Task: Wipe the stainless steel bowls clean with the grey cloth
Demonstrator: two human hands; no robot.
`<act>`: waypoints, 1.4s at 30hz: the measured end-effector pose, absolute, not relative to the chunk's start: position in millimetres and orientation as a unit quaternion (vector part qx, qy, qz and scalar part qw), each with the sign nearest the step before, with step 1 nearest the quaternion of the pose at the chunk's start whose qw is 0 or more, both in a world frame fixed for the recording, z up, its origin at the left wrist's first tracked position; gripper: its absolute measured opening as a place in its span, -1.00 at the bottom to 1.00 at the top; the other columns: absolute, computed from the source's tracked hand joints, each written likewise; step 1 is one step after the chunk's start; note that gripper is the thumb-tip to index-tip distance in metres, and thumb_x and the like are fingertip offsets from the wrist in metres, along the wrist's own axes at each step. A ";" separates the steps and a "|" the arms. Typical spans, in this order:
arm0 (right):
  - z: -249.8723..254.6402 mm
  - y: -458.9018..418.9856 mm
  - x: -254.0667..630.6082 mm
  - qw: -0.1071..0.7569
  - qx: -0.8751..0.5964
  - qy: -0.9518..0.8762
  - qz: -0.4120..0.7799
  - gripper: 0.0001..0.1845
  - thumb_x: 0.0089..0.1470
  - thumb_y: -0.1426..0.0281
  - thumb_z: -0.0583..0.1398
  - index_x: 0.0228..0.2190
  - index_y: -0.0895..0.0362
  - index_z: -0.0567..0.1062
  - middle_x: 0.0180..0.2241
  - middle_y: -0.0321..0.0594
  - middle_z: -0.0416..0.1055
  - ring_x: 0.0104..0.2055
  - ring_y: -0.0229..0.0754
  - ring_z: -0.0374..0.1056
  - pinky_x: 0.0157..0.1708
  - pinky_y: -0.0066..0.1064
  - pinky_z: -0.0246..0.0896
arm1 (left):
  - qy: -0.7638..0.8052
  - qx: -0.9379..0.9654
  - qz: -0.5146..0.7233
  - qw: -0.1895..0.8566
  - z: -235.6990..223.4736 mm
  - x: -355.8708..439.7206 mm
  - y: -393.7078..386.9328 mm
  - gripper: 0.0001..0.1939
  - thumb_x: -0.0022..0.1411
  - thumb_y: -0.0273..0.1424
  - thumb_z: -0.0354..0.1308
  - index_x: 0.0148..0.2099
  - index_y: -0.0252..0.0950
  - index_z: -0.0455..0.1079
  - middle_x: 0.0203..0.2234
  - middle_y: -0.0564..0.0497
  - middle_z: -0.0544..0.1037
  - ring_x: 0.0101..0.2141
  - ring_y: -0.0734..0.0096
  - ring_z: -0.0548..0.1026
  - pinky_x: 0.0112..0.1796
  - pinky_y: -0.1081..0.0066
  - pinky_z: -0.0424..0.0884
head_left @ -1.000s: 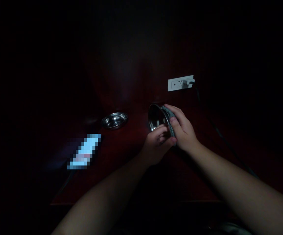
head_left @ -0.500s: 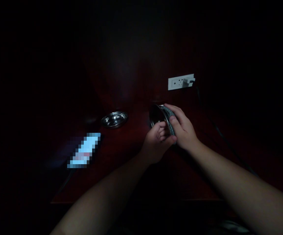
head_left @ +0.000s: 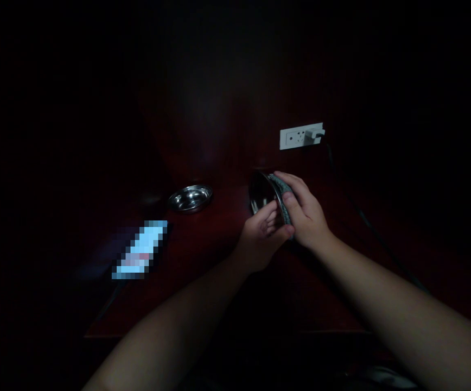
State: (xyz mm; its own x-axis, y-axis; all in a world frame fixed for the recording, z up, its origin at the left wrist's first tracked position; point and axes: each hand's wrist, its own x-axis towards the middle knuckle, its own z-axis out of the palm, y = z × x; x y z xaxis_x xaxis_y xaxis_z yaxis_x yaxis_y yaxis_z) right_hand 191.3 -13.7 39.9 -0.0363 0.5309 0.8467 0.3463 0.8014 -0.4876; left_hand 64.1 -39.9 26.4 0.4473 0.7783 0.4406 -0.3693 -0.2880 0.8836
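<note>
The scene is very dark. My left hand (head_left: 260,236) grips the lower rim of a small steel bowl (head_left: 261,193), which is tipped on edge with its hollow facing left. My right hand (head_left: 305,213) presses a grey cloth (head_left: 282,195) against the bowl's outer side, with fingers curved over the rim and the thumb on the cloth. Both hands hover just above a dark red table (head_left: 203,255).
A second steel bowl (head_left: 190,197) sits upright on the table to the left. A lit phone screen (head_left: 141,251) lies at the near left. A white wall socket (head_left: 300,136) with a plug and a dark cable (head_left: 366,222) is behind right.
The bowl has turned slightly in my hands, and my left fingers have shifted on its rim. The right hand with the cloth has barely moved.
</note>
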 end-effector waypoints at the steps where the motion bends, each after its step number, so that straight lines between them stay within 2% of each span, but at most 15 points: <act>1: 40.0 -13.8 191.3 0.622 -0.307 -0.717 0.074 -0.59 0.21 0.24 -0.02 0.05 0.03 0.33 0.07 -0.11 0.28 0.15 -0.04 0.17 0.15 -0.05 0.04 | 0.163 0.629 0.499 0.573 26.3 64.0 -39.9 -0.45 0.11 -0.42 0.22 0.16 -0.24 0.23 0.07 -0.15 0.40 0.08 0.14 0.36 0.06 0.19 0.28; 15: 40.2 -13.2 191.0 0.623 -0.311 -0.714 0.076 -0.58 0.21 0.21 -0.02 0.04 0.05 0.35 0.06 -0.10 0.29 0.14 -0.04 0.18 0.15 -0.06 0.05 | 0.182 0.627 0.495 0.574 25.8 63.0 -39.3 -0.44 0.09 -0.39 0.24 0.14 -0.29 0.22 0.03 -0.18 0.42 0.05 0.14 0.38 0.03 0.22 0.30; 27: 40.1 -13.5 191.8 0.622 -0.318 -0.711 0.085 -0.58 0.21 0.19 -0.02 0.04 0.00 0.34 0.06 -0.13 0.29 0.14 -0.03 0.18 0.15 -0.03 0.04 | 0.181 0.612 0.505 0.582 27.3 64.5 -42.2 -0.48 0.07 -0.34 0.26 0.09 -0.25 0.28 0.01 -0.15 0.45 0.05 0.13 0.39 0.03 0.20 0.28; 33: 41.0 -14.0 192.4 0.623 -0.315 -0.712 0.078 -0.59 0.22 0.23 -0.03 0.05 0.04 0.34 0.06 -0.10 0.29 0.14 -0.05 0.19 0.15 -0.06 0.05 | 0.185 0.613 0.498 0.585 25.7 63.9 -41.4 -0.50 0.06 -0.36 0.26 0.06 -0.26 0.28 -0.03 -0.14 0.47 0.02 0.16 0.40 0.01 0.22 0.30; 38: 41.4 -15.5 196.0 0.572 -0.285 -0.767 0.061 -0.58 0.20 0.27 0.00 0.08 0.01 0.31 0.12 -0.14 0.24 0.19 -0.05 0.12 0.18 -0.04 0.01 | 0.186 0.580 0.542 0.578 26.3 65.8 -40.6 -0.47 0.02 -0.35 0.29 0.04 -0.25 0.24 -0.03 -0.13 0.44 -0.07 0.23 0.46 -0.13 0.33 0.39; 42: 43.0 -17.2 198.2 0.526 -0.264 -0.806 0.063 -0.55 0.19 0.26 0.02 0.11 -0.03 0.27 0.16 -0.17 0.20 0.21 -0.03 0.10 0.18 0.00 0.01 | 0.197 0.568 0.574 0.557 30.0 66.1 -41.6 -0.55 0.09 -0.28 0.23 0.01 -0.30 0.29 -0.06 -0.12 0.48 -0.07 0.25 0.46 -0.11 0.34 0.39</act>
State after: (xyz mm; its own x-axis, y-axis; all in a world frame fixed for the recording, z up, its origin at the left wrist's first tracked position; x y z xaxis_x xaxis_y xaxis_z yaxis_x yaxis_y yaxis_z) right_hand 198.2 -17.2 43.0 -0.3075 0.4922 0.8144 0.3595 0.8525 -0.3795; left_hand 66.1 -41.6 30.0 0.2646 0.8619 0.4326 -0.4151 -0.3031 0.8578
